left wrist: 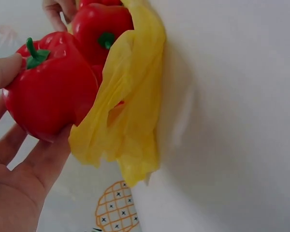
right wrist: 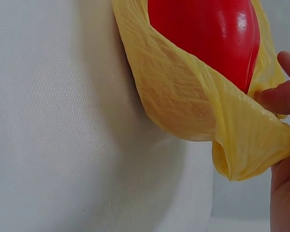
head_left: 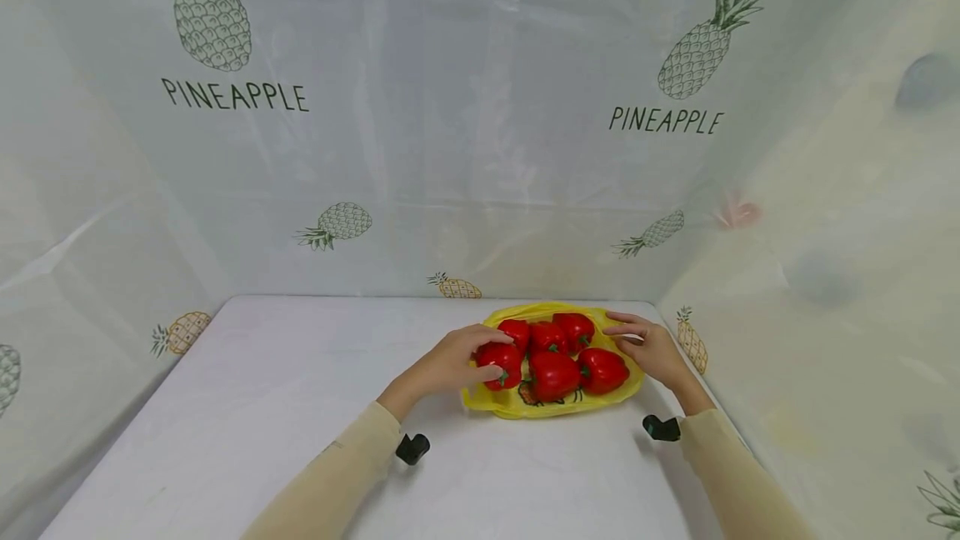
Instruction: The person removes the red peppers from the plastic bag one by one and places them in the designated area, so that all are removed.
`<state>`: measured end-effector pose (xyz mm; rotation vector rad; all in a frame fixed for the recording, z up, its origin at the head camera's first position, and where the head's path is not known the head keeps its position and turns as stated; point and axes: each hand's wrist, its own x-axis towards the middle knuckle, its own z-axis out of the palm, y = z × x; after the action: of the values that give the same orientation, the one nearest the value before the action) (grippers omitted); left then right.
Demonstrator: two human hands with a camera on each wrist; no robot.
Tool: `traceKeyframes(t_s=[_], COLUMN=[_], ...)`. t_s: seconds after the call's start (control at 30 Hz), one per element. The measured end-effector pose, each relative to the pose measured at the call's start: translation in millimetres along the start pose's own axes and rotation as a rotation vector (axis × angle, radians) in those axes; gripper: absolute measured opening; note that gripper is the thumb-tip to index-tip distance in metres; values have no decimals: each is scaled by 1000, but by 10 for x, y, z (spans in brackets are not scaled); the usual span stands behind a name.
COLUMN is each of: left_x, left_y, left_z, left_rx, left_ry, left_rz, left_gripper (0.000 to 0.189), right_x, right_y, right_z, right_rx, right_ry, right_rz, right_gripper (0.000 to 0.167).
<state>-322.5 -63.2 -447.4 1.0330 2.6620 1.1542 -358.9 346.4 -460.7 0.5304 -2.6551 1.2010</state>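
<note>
Several red bell peppers with green stems lie on a spread yellow plastic bag [head_left: 525, 411] in the head view. My left hand [head_left: 448, 363] grips the leftmost bell pepper [head_left: 501, 363], thumb by its stem and fingers around the far side. The left wrist view shows this bell pepper [left wrist: 58, 92] at the crumpled left end of the bag [left wrist: 130, 96], beside another bell pepper [left wrist: 99, 29]. At the bag's right edge my right hand [head_left: 654, 354] holds the yellow film [right wrist: 237, 140] between thumb and fingers, close to a bell pepper [right wrist: 208, 34].
The bag rests on a white-covered table [head_left: 262, 407], near its back right corner. A pineapple-printed curtain [head_left: 465, 123] stands behind the table and along both sides. A black wrist camera [head_left: 412, 448] is strapped to the left forearm, another black camera [head_left: 662, 428] to the right.
</note>
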Motion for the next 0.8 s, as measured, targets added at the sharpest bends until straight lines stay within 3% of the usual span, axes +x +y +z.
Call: traceKeyframes(t_s=[0.13,0.3,0.53,0.8], left_x=[-30,-105,-264,-518], left_y=[22,59,-78,-278], left_z=[-95,-270,-552,-795], left_rx=[-13,-25,-3,24], left_ry=[-15,-15,30,46], left_rz=[-11,9,36,-56], left_gripper=[49,47,46,51], right_x=[-2,19,11,22], right_y=[-25,111,73,138], right_z=[-2,-7,1,-7], right_rx=[-5,20,-5,8], right_ry=[5,9,18,11], right_rz=[1,12,-9,4], right_gripper=[28,29,30,31])
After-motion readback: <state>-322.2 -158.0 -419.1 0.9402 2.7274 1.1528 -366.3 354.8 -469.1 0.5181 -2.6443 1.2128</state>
